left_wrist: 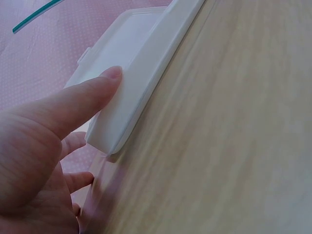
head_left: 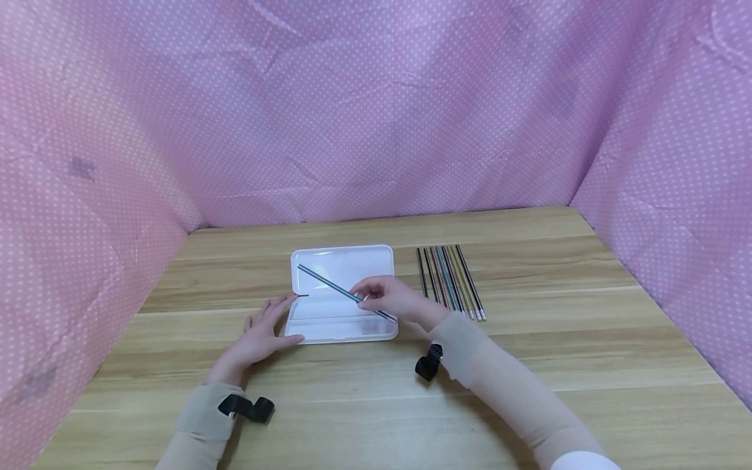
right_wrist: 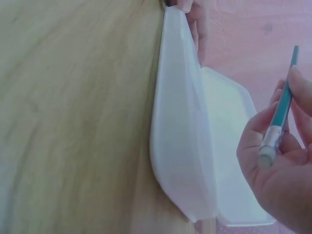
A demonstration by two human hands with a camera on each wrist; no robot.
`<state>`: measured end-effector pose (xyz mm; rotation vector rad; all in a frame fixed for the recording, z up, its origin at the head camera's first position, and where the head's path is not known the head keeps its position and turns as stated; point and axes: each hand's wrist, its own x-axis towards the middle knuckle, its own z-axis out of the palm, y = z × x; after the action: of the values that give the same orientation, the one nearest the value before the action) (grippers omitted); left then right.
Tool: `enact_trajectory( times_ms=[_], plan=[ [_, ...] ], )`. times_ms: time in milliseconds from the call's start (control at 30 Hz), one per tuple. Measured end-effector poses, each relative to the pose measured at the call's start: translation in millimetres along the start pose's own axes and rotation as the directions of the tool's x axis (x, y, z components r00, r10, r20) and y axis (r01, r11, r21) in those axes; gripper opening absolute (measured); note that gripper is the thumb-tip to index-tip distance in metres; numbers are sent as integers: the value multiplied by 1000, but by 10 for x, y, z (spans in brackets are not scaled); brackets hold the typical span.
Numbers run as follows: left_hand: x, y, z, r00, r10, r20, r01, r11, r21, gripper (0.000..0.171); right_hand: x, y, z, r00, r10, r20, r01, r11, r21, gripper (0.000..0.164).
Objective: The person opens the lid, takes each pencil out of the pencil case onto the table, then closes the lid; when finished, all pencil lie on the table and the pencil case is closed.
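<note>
A white pencil case (head_left: 341,331) lies on the table with its lid (head_left: 376,260) swung back. Above it my right hand (head_left: 384,297) pinches a green pencil (head_left: 326,281) between thumb and fingers. The pencil slants across the case, its white eraser end (right_wrist: 267,156) toward the right wrist camera. My left hand (head_left: 261,336) rests at the case's left end with fingers spread. In the left wrist view, the left thumb (left_wrist: 111,75) touches the front wall of the case (left_wrist: 131,92). The other left fingers lie by its left side, partly hidden.
Several pencils (head_left: 449,274) lie side by side on the wooden table (head_left: 529,261), right of the case, partly behind the right hand and wrist. Pink dotted cloth (head_left: 376,130) hangs round the table's back and sides. A black wrist camera (head_left: 429,363) sits on the right wrist.
</note>
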<state>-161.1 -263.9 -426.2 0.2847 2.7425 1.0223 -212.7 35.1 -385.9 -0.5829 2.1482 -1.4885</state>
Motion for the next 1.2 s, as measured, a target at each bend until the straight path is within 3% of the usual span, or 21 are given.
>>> enact_trajectory(
  times_ms=[167, 367, 933, 1200],
  plan=[
    [-8, 22, -8, 1000, -4, 4, 4, 1000, 1, 86, -67, 16, -51, 999, 44, -29, -41, 995, 92, 32],
    [-5, 24, 0, 1000, -12, 10, 12, 1000, 1, 86, -174, 53, -134, 996, 79, -35, -67, 966, 251, 34],
    [7, 42, -4, 1000, 1, -2, -1, 1000, 30, 86, -457, 339, -612, 999, 42, -22, -31, 936, 350, 46],
    [-5, 50, -14, 1000, -9, 7, 9, 1000, 11, 86, -619, 459, -898, 997, 57, -44, -29, 879, 477, 33]
  ],
)
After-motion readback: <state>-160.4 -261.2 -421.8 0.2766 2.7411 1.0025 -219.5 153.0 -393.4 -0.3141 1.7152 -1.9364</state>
